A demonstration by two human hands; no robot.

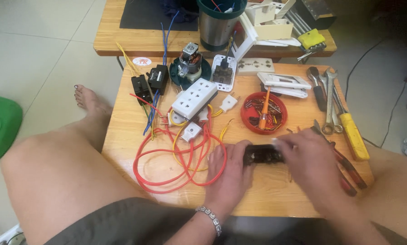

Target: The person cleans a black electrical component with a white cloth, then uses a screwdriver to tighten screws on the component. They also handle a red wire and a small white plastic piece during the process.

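Gripping a dark socket block between both hands near the front edge of the wooden table, probably to steady it for close work. Left hand: fingers curled round the block's left end, holding. Right hand: blurred, fingers closed over the right end, exact grip unclear. Red wire loops just left; red dish of small parts beyond; yellow-handled screwdriver at right, within reach.

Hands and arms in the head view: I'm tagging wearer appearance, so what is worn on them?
Both arms are bare, with no sleeves or gloves. The left hand has a silver linked bracelet at the wrist. The right hand is motion-blurred; nothing worn shows on it.
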